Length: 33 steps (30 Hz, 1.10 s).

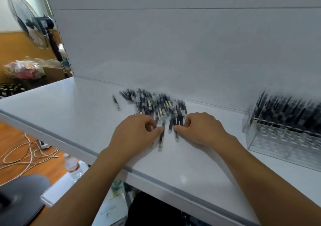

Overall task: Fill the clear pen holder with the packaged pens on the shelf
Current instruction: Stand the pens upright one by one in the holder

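Both hands sit at the near edge of the packaged pens [152, 104] heaped on the white shelf [69, 107]. The left hand [137, 133] and right hand [202, 128] each pinch pens with thumb and curled fingers (blur hides finer detail). The clear pen holder [278, 144], partly filled, stands well to the right.

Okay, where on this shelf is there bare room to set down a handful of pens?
Widest bare patch: the shelf left of the lone pen. Also bare: the front strip nearer than the left hand and right hand, and the gap between pen pile and clear pen holder. Crowded: back middle under the pile; right end, the holder.
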Each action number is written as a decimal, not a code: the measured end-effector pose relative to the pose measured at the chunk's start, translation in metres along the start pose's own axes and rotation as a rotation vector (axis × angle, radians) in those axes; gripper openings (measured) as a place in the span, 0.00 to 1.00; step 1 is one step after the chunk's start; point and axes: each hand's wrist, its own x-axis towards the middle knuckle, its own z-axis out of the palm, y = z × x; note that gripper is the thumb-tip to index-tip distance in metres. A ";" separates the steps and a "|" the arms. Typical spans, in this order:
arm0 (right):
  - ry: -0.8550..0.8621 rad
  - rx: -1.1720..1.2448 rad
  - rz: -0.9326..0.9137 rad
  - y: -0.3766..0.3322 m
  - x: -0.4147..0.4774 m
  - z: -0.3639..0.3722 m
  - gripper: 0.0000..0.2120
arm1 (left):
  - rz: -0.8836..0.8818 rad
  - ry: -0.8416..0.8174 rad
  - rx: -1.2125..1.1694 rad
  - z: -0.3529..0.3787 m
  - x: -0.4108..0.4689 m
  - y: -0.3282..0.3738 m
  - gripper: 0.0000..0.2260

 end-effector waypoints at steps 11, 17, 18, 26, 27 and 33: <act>0.055 0.058 0.016 0.004 -0.008 0.002 0.14 | -0.110 -0.232 0.216 0.001 0.014 0.035 0.22; 0.165 0.129 -0.015 0.003 -0.008 0.004 0.11 | -0.165 -0.329 0.191 -0.005 0.026 0.038 0.21; 0.189 0.149 -0.032 0.002 -0.008 0.005 0.11 | -0.173 -0.345 0.176 -0.007 0.029 0.037 0.21; 0.110 -0.011 -0.145 -0.007 -0.014 0.010 0.15 | -0.196 -0.445 0.124 -0.011 0.044 0.028 0.17; 0.095 0.000 -0.137 -0.007 -0.014 0.009 0.15 | -0.211 -0.461 0.104 -0.012 0.045 0.029 0.16; -0.035 0.170 -0.051 -0.001 -0.013 0.004 0.13 | -0.299 -0.566 -0.049 -0.017 0.046 0.036 0.12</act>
